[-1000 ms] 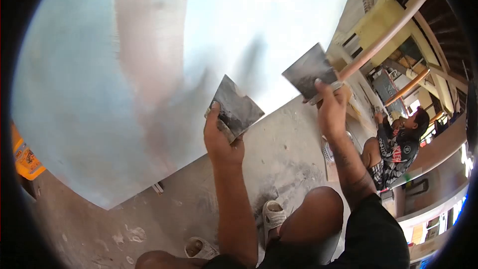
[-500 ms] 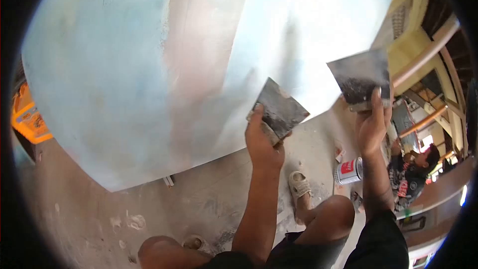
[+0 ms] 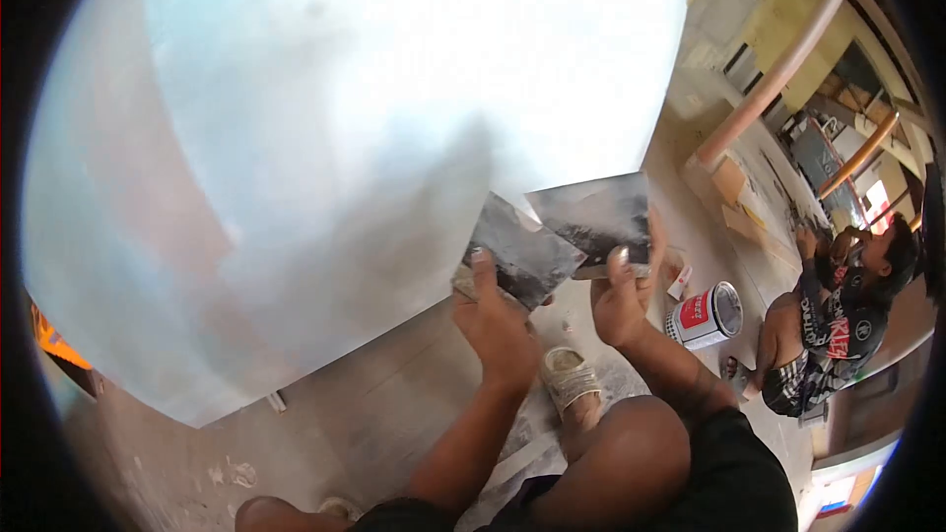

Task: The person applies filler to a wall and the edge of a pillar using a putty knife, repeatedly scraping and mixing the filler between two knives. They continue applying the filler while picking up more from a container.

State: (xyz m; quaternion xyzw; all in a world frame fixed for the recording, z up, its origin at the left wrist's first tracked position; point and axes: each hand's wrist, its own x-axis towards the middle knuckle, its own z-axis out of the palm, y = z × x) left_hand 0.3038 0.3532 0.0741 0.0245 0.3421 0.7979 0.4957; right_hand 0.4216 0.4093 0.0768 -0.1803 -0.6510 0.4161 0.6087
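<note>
My left hand [image 3: 496,335] is closed around a flat, dark-smeared putty scraper [image 3: 517,251], thumb pressed on its face. A second wide putty scraper [image 3: 603,212] is gripped in my right hand [image 3: 621,313], its blade tilted up. The two blades overlap in this view, the left one in front of the right one's near corner. Behind them stands a large smooth panel [image 3: 266,148], pale blue and white with a faint pinkish band. Both hands are in front of its lower right edge.
A paint can [image 3: 702,317] with a red label stands on the floor [image 3: 335,433] at my right. Beyond it another person [image 3: 838,325] crouches. A pole [image 3: 778,69] rises at the upper right, and an orange object [image 3: 61,340] shows at the far left.
My hands have come together, bringing the two scrapers from apart to overlapping. My view has turned right, so the panel shifts left and more of the other person shows.
</note>
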